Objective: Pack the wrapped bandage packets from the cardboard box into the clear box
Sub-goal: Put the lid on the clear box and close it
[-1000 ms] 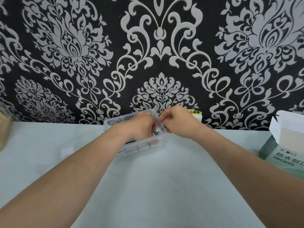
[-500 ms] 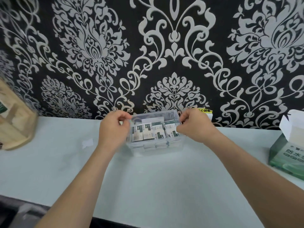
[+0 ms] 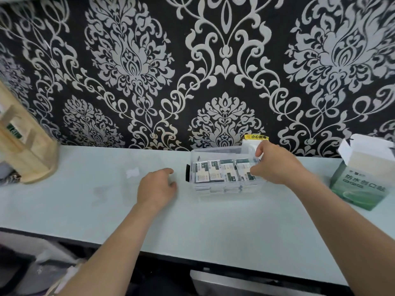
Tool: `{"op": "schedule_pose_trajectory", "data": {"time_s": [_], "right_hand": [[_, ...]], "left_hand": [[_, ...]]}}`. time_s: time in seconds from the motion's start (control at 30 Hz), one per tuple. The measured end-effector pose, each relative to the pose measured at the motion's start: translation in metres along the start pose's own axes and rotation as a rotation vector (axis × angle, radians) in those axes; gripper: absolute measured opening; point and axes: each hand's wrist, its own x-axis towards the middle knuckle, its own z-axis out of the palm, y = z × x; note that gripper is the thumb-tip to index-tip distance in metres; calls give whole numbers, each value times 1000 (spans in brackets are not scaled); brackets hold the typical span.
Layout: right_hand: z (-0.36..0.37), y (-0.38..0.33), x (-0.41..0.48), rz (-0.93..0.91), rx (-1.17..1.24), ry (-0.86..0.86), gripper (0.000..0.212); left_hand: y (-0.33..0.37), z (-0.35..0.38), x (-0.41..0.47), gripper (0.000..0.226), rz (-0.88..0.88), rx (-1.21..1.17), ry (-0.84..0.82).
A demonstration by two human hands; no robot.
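L hand now off clear box; R hand's grip partly hidden.

A pale desk runs across the frame below black wallpaper with a silver damask pattern. A light wooden rack stands at the left edge. A small white scrap lies left of centre. A yellow label sits low on the wall, right of centre.

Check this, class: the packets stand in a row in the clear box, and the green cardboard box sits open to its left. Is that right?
No. The head view shows the green cardboard box sitting open to the right of the clear box, not its left. The packets do stand in a row in the clear box.
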Motion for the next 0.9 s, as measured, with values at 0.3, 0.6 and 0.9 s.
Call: {"op": "schedule_pose_trajectory", "data": {"time_s": [0.3, 0.6, 0.9], "right_hand": [[-2, 3, -11, -30, 127, 50, 41], [-2, -15, -12, -242, 398, 195, 62], [-26, -17, 0, -287, 1308, -23, 65]], "left_hand": [[9, -9, -9, 60, 136, 98, 97], [56, -87, -26, 40, 353, -224, 432], [113, -136, -56, 39, 573, -941, -50]]}}
